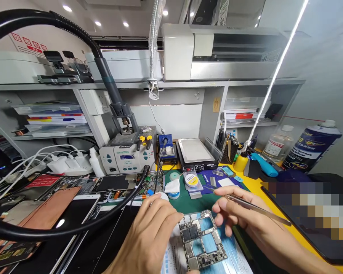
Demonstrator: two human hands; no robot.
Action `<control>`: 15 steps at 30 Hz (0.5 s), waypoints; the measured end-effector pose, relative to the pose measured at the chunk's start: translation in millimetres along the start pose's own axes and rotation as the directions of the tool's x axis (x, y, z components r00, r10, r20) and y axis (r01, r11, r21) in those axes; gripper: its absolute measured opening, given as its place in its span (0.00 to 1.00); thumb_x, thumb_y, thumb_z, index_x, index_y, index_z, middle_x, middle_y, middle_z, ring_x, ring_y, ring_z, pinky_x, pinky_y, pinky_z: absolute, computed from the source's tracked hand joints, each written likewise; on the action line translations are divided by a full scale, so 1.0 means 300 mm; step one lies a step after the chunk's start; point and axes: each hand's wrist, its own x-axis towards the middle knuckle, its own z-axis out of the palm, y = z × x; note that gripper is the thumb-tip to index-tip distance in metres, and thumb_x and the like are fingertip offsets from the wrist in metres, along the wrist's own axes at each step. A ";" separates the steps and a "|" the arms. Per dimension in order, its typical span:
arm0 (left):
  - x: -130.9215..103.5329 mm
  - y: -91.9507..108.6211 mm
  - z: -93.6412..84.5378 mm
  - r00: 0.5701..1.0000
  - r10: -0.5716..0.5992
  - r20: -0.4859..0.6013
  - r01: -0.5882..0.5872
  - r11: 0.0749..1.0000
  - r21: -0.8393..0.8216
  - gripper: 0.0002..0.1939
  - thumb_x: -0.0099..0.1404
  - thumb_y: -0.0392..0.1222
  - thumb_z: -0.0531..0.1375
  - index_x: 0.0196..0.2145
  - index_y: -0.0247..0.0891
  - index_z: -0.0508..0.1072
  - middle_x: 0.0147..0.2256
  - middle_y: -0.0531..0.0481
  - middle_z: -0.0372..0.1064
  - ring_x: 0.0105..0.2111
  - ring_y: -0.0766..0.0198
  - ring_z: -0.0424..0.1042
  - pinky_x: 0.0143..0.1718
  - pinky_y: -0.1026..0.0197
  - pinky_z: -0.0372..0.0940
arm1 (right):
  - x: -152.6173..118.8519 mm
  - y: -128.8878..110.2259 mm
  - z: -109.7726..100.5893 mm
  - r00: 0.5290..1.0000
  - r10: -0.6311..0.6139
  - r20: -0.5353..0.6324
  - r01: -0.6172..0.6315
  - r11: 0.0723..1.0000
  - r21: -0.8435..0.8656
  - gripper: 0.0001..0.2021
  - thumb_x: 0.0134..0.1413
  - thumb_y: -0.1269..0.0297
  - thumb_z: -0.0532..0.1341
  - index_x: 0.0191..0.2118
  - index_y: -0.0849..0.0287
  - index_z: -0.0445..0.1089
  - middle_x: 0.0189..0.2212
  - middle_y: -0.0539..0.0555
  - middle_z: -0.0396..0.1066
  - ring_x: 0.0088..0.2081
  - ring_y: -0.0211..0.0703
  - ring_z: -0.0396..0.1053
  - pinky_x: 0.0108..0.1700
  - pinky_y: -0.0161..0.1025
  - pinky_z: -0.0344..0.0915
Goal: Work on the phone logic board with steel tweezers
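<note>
Down in the head view, the left hand (148,232) presses fingertips on the bare green-and-silver phone circuit board (201,240), apparently pinning it on the blue sheet. The right hand (237,217) pinches slim metal tweezers (253,206) above. 1 slip could scratch components.

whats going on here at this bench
A person is working on a bare phone circuit board lying on a blue sheet at the front of the bench. The left hand steadies the board's left edge, and the right hand holds slim metal tweezers just above it. Behind sit a rework station, a hot plate and opened phones.
</note>
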 end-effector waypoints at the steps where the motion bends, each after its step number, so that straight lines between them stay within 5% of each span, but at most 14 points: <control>1: -0.001 -0.005 0.002 1.000 0.010 0.010 -0.010 1.000 -0.005 0.25 0.63 0.54 0.63 0.54 0.39 0.69 0.39 0.45 0.73 0.42 0.50 0.73 0.56 0.42 0.68 | 0.011 0.000 -0.009 1.000 -0.022 -0.022 0.023 1.000 0.005 0.19 0.56 0.51 0.77 0.47 0.57 0.79 0.35 0.56 0.83 0.33 0.46 0.79 0.31 0.38 0.74; 5: -0.011 -0.015 0.014 0.997 0.062 0.038 -0.062 0.998 0.006 0.26 0.63 0.56 0.63 0.53 0.38 0.69 0.39 0.45 0.73 0.40 0.51 0.74 0.55 0.43 0.70 | 0.040 0.008 -0.031 0.992 -0.082 -0.098 0.082 0.997 -0.010 0.26 0.60 0.49 0.75 0.57 0.58 0.77 0.40 0.59 0.84 0.28 0.44 0.79 0.27 0.38 0.74; 8: -0.013 -0.006 0.009 0.997 0.050 0.052 -0.050 0.999 0.011 0.24 0.59 0.48 0.63 0.52 0.39 0.70 0.40 0.45 0.74 0.41 0.50 0.74 0.57 0.40 0.68 | 0.044 0.012 -0.030 0.984 -0.122 -0.134 0.117 0.992 -0.043 0.31 0.62 0.47 0.73 0.63 0.60 0.73 0.37 0.57 0.84 0.23 0.40 0.76 0.24 0.37 0.73; 15: 0.032 0.044 -0.048 0.984 -0.050 0.171 0.058 0.998 -0.039 0.21 0.54 0.42 0.67 0.46 0.39 0.71 0.39 0.48 0.74 0.41 0.54 0.73 0.58 0.42 0.69 | 0.051 0.005 -0.027 0.975 -0.183 -0.127 0.183 0.983 -0.007 0.29 0.51 0.41 0.77 0.44 0.65 0.81 0.23 0.51 0.76 0.21 0.40 0.72 0.20 0.33 0.67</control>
